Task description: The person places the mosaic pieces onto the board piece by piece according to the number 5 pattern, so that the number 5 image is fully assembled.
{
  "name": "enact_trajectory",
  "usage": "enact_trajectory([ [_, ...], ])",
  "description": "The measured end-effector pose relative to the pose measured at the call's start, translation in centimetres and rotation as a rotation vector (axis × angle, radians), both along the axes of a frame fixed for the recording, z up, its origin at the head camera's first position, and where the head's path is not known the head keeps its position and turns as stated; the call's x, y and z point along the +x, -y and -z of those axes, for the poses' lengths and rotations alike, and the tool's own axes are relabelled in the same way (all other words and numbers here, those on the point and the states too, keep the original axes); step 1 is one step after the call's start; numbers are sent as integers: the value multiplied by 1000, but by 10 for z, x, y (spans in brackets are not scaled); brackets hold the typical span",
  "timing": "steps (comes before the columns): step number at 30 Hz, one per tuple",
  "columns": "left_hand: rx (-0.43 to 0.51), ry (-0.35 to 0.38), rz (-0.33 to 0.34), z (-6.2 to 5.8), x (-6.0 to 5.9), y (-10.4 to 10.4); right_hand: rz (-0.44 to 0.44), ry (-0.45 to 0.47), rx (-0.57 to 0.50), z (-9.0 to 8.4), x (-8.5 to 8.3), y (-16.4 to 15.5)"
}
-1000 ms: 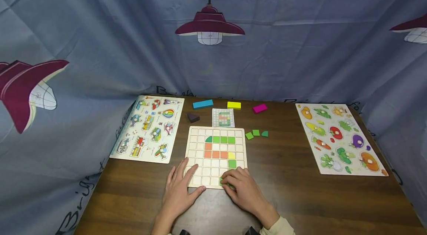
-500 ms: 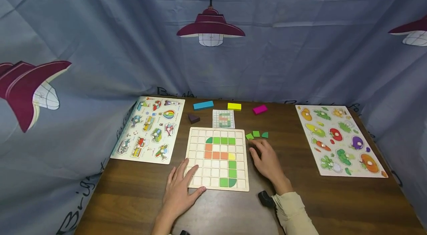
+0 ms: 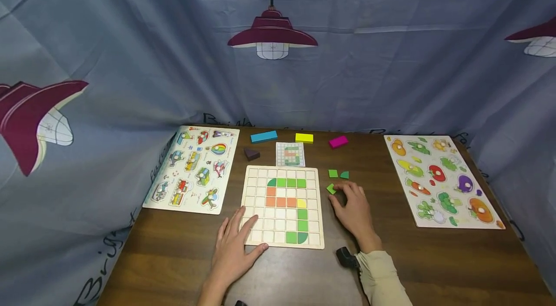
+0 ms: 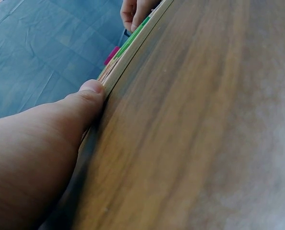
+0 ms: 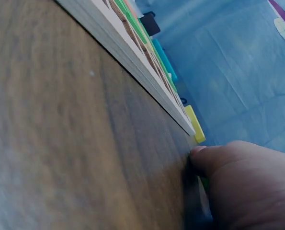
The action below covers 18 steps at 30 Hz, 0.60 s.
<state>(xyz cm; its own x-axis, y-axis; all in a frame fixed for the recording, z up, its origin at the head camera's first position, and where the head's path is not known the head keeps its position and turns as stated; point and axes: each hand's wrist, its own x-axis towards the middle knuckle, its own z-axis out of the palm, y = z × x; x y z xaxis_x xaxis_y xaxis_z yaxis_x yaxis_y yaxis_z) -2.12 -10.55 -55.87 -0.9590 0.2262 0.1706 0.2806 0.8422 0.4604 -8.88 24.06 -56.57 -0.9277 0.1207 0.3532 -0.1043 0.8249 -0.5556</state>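
Note:
A wooden grid board [image 3: 265, 224] lies mid-table in the head view, with green, orange and yellow tiles set in its cells. My left hand [image 3: 234, 244] rests with spread fingers on its lower left corner; in the left wrist view the left thumb [image 4: 90, 91] lies against the board's edge. To the right of the board, my right hand [image 3: 354, 212] pinches a green square tile [image 3: 331, 189] between thumb and index finger, low over the table. Just beyond it lie another green square tile [image 3: 332, 173] and a dark green quarter-round tile [image 3: 344, 174].
Behind the board is a small pattern card [image 3: 290, 154]. Around it are a blue block [image 3: 263, 137], a yellow block [image 3: 304, 138], a magenta block [image 3: 338, 142] and a dark triangular block [image 3: 251, 154]. A vehicle puzzle [image 3: 195, 168] lies left, a vegetable puzzle [image 3: 440, 180] right.
My right hand has left the board's lower right corner, uncovering the green tiles there, and moved to the loose tiles. One green square has shifted toward me. The left hand has stayed still.

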Motion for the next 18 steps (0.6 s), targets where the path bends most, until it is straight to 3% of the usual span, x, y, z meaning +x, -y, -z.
enact_trajectory([
  [4, 3, -7, -4, 0, -1, 0, -28, -3, 37, -1, -1, 0],
  [11, 6, -19, -12, 3, 3, 1, -50, -56, 3, 3, 4, 3],
  [15, 9, -16, -4, 3, 2, 0, -78, -96, -58, 0, 19, 15],
  [18, 17, -12, 0, 2, 0, 0, -172, -118, -97, -4, 34, 33],
])
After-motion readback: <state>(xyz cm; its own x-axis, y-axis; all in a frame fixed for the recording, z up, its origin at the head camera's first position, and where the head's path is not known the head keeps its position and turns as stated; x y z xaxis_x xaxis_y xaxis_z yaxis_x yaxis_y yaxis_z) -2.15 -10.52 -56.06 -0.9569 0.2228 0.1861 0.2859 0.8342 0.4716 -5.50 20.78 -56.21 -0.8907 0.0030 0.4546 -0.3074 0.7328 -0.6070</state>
